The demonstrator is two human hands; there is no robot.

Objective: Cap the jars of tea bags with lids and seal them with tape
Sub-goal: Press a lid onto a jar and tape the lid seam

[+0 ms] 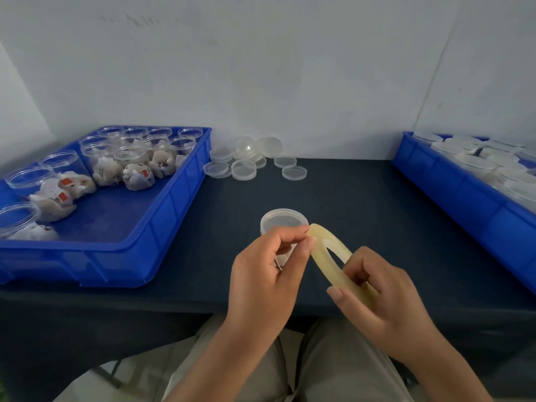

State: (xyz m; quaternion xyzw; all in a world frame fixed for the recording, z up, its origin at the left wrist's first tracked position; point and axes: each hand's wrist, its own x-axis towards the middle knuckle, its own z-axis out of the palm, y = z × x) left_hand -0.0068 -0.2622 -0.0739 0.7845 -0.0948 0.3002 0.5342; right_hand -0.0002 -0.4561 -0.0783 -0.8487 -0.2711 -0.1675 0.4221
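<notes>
Gripping tape roll (322, 264) in right hand (385, 303), pinching its edge with left hand (266, 271); best peeled slowly, untwisted, toward capped jar (282, 220).

Dark blue table (348, 198) against scuffed pale wall (290, 68), dim even light.

You sit at a small packing workbench, not a home kitchen: a dark-covered table (362, 198) stands against a bare white wall (290, 68). A blue plastic crate (162, 216) of open tea-bag jars (130, 158) is on your left, a second blue crate (452, 187) of clear containers on your right, and loose lids (243, 169) lie between.
</notes>
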